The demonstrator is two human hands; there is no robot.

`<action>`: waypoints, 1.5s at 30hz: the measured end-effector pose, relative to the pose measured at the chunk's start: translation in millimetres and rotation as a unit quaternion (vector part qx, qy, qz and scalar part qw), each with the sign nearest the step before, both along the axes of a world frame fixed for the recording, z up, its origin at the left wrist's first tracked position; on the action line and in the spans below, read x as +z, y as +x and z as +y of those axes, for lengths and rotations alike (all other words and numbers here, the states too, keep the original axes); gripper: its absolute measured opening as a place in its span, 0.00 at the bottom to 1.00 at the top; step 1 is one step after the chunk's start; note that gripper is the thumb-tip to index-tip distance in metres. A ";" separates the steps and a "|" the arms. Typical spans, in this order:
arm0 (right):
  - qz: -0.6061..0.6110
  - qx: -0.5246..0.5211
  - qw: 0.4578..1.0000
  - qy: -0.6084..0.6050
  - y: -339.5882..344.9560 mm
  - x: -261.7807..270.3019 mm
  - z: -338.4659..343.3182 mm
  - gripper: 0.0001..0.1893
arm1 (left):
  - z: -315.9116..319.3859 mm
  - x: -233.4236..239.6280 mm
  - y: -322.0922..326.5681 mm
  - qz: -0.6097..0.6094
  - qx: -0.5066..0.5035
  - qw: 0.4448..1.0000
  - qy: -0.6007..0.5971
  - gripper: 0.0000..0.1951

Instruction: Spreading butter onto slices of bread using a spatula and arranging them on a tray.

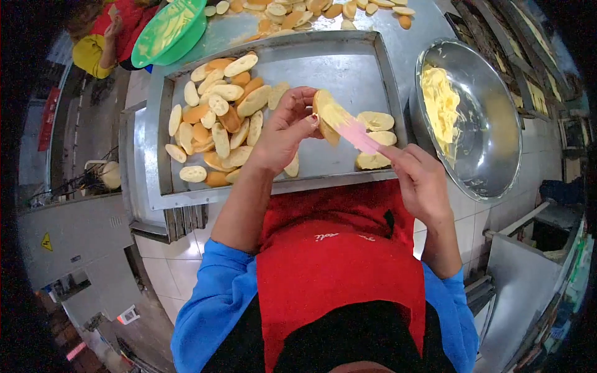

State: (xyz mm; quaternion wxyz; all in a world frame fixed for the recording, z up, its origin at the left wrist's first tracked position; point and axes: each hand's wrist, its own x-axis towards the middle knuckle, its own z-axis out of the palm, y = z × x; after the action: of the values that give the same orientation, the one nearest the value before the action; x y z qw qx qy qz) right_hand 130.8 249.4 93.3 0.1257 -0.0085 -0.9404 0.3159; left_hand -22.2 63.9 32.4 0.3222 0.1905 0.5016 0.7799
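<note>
My left hand (291, 128) pinches a slice of bread (322, 100), held tilted above a rectangular metal tray (336, 70). In my right hand (419, 179) is a pink spatula (357, 133), its blade against the slice's face and smeared with pale yellow cream. Several plain bread slices (221, 135) are heaped in the tray's left half. Along the tray's right side lies a short column of slices coated with cream (375, 121). A large steel bowl (485, 126) beside the tray has a mass of yellow cream (438, 107) on its inner wall.
More bread slices (289, 14) lie on the metal table (406, 44) past the tray. A green plastic basin (170, 35) with cream traces sits at the far left, near another person in red and yellow (100, 46). Dark racks (508, 56) stand at the right.
</note>
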 end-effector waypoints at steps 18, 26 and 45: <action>0.099 -0.051 0.987 -0.113 -17.9 -27.8 -15.2 0.16 | 2.2 -4.7 -2.7 0.054 0.239 0.957 0.157 0.28; 0.125 -0.083 0.986 0.069 -31.4 -42.6 -30.8 0.18 | 9.8 -8.9 9.9 0.103 0.239 0.953 0.155 0.26; 0.051 -0.135 0.990 0.001 -20.0 -44.9 -21.0 0.16 | 7.1 -4.7 16.4 0.156 0.276 0.939 0.135 0.25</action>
State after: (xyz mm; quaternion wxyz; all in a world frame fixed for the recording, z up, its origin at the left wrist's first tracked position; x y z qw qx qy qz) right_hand 110.8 228.4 48.4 0.2146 -0.1189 -0.9233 0.2956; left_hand -5.8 71.0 27.7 -0.0162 0.2055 0.4682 0.8592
